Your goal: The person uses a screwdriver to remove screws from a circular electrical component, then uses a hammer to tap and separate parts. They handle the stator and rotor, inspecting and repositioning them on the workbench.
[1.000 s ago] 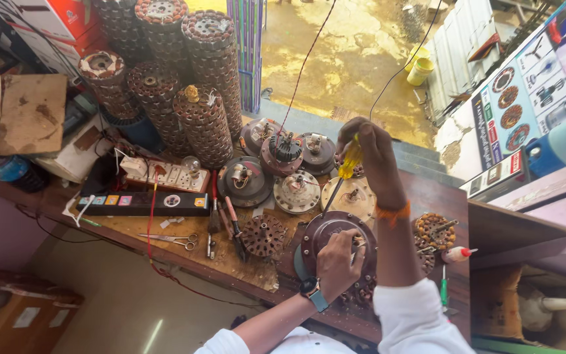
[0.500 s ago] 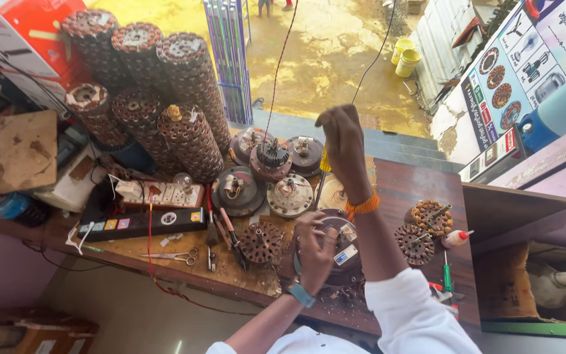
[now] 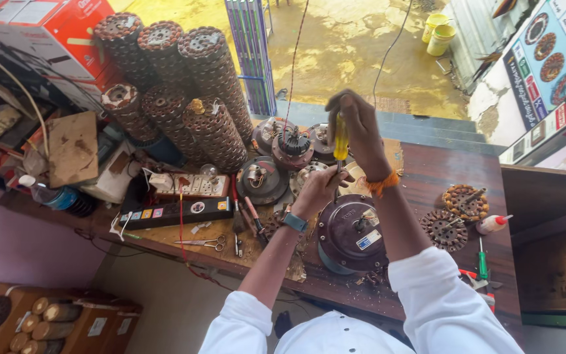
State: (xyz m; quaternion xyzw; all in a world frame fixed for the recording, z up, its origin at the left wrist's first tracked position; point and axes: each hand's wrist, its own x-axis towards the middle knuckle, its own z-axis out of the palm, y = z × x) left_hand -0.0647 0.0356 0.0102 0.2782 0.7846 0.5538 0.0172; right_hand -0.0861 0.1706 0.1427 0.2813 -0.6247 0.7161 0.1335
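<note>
The yellow-handled screwdriver (image 3: pixel 340 139) is standing nearly upright in the head view, its long axis running from the handle at the top down the thin shaft to a tip that is pointing at the surface (image 3: pixel 440 174) just above the dark round fan motor housing (image 3: pixel 350 231). The right hand (image 3: pixel 355 124) is closing its fingers around the handle, wrapping it from above. The left hand (image 3: pixel 319 189) is curling loosely around the lower shaft near the tip, seemingly steadying it; what lies under the tip is hidden by these fingers. The housing is sitting closed, dome side up, in front of the person, so the fastening or loosening appears to be in progress rather than finished, with no freed screws that I can make out. Left of the housing, open motor halves (image 3: pixel 261 179) are lying, and right of it two copper-wound stators (image 3: pixel 465 202). Behind the housing, stacks of stator cores (image 3: pixel 214 98) are leaning together.
</note>
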